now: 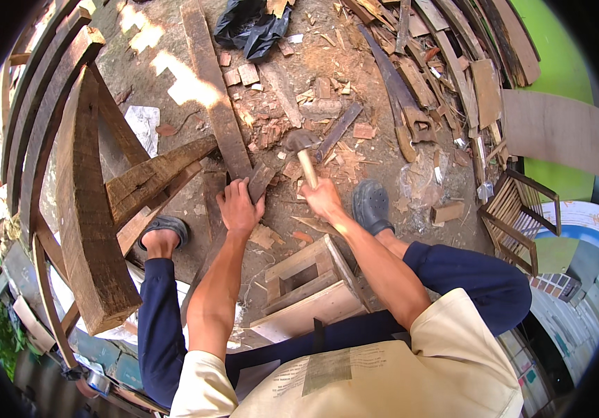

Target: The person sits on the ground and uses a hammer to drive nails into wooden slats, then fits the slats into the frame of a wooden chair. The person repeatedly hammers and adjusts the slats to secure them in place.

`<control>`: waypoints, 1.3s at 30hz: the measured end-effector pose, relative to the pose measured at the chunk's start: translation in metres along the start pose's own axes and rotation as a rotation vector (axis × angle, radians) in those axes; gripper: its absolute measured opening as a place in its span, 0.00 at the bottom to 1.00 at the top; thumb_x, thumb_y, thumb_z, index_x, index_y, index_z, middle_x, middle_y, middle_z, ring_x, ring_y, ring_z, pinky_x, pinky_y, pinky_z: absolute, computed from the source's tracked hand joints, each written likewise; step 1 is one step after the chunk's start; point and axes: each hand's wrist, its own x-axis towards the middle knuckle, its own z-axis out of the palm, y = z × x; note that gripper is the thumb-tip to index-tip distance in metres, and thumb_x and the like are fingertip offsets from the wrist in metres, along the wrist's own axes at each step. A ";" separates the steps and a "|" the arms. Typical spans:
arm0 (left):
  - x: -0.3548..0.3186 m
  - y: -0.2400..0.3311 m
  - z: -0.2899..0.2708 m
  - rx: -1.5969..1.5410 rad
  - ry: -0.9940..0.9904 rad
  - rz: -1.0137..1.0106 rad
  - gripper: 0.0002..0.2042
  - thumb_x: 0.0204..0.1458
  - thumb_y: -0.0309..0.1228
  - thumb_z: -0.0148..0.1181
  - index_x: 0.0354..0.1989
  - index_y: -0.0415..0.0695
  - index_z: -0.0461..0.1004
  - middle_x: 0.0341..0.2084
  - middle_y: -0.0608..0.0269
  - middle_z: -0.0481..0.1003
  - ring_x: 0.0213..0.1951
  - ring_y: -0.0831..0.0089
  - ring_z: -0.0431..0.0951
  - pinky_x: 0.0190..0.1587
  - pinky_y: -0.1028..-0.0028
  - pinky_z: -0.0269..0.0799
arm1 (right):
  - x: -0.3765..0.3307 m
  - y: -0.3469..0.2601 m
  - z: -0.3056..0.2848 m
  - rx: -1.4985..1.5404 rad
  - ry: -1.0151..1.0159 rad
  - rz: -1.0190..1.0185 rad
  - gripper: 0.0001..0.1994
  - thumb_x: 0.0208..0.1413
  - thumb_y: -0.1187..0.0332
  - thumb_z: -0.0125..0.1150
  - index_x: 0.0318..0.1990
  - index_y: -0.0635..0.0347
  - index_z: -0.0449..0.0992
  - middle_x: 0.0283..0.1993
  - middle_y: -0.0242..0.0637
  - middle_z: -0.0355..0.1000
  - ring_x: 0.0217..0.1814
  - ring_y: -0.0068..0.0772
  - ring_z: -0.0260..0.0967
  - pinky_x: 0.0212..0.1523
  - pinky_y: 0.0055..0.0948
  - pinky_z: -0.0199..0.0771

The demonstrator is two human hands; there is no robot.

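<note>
My right hand [324,200] is closed around the pale wooden handle of a hammer [306,164]. The dark hammer head points away from me, just above the littered ground. To its left, my left hand [239,207] grips a short dark wooden block [261,182], thumb on its near side; the fingers partly hide how it is held. The block lies by the near end of a long weathered plank [216,97] that stretches away on the ground. A flat dark bar [339,131] rests right of the hammer head, among wood chips.
Stacked timber beams [90,202] rise at my left. A handsaw [400,97] lies beside a pile of wooden slats [453,63] at the right. A small wooden stool [306,279] stands between my legs. A black plastic bag [254,31] is at the far side, a slatted wooden frame [522,216] at right.
</note>
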 end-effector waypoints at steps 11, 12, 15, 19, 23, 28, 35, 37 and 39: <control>0.001 0.004 -0.005 -0.009 -0.019 0.029 0.31 0.44 0.43 0.70 0.57 0.46 0.68 0.50 0.62 0.71 0.55 0.61 0.70 0.57 0.53 0.61 | 0.006 0.018 0.003 0.021 -0.054 -0.102 0.11 0.58 0.64 0.60 0.35 0.65 0.76 0.19 0.33 0.69 0.19 0.28 0.70 0.19 0.35 0.71; 0.001 0.002 -0.005 0.007 -0.026 0.022 0.30 0.45 0.43 0.70 0.57 0.46 0.68 0.50 0.62 0.71 0.55 0.61 0.70 0.57 0.53 0.61 | 0.006 0.000 -0.004 -0.054 -0.133 0.008 0.11 0.58 0.64 0.60 0.34 0.66 0.76 0.19 0.34 0.70 0.19 0.29 0.70 0.19 0.35 0.72; -0.001 -0.002 0.000 0.020 0.002 0.013 0.31 0.43 0.43 0.71 0.57 0.46 0.69 0.50 0.63 0.71 0.54 0.62 0.70 0.58 0.53 0.61 | -0.001 -0.023 -0.028 -0.065 -0.003 -0.186 0.12 0.58 0.65 0.60 0.33 0.67 0.75 0.20 0.38 0.73 0.20 0.33 0.71 0.23 0.37 0.71; 0.002 0.002 0.000 0.000 0.007 0.024 0.32 0.43 0.43 0.71 0.57 0.46 0.69 0.50 0.63 0.70 0.54 0.62 0.70 0.58 0.52 0.60 | -0.003 0.003 0.000 0.225 0.210 -0.487 0.12 0.58 0.64 0.60 0.29 0.64 0.75 0.19 0.35 0.71 0.21 0.33 0.72 0.25 0.36 0.70; 0.002 0.001 0.000 0.017 -0.001 0.023 0.32 0.43 0.43 0.71 0.58 0.46 0.68 0.50 0.63 0.70 0.54 0.62 0.70 0.59 0.52 0.60 | 0.000 0.017 0.005 -0.028 -0.051 -0.117 0.12 0.57 0.64 0.60 0.30 0.65 0.76 0.19 0.37 0.72 0.20 0.34 0.71 0.23 0.38 0.70; -0.001 -0.002 0.000 0.029 0.010 0.012 0.32 0.43 0.43 0.71 0.57 0.47 0.68 0.50 0.63 0.71 0.54 0.62 0.70 0.59 0.51 0.60 | -0.004 -0.008 -0.012 -0.028 0.072 -0.281 0.13 0.55 0.61 0.62 0.30 0.64 0.76 0.18 0.41 0.71 0.21 0.34 0.72 0.24 0.39 0.70; 0.001 0.000 0.001 0.023 0.017 0.034 0.32 0.43 0.44 0.71 0.57 0.47 0.68 0.50 0.63 0.70 0.54 0.62 0.70 0.59 0.50 0.60 | -0.023 0.036 0.039 0.423 -0.104 -0.067 0.12 0.60 0.66 0.60 0.28 0.64 0.70 0.16 0.30 0.65 0.13 0.26 0.63 0.14 0.32 0.64; 0.001 -0.002 0.001 0.027 0.004 0.034 0.32 0.43 0.44 0.71 0.57 0.47 0.69 0.49 0.63 0.70 0.54 0.62 0.70 0.59 0.50 0.60 | -0.023 0.033 0.031 0.362 -0.174 0.109 0.11 0.58 0.67 0.60 0.32 0.67 0.70 0.16 0.32 0.65 0.13 0.24 0.63 0.10 0.31 0.65; -0.001 -0.002 0.002 0.024 -0.010 0.026 0.32 0.43 0.44 0.71 0.57 0.47 0.69 0.50 0.63 0.70 0.54 0.62 0.70 0.59 0.51 0.60 | -0.014 0.040 0.018 0.388 -0.121 0.063 0.11 0.59 0.66 0.60 0.33 0.66 0.70 0.17 0.32 0.66 0.14 0.25 0.63 0.12 0.32 0.66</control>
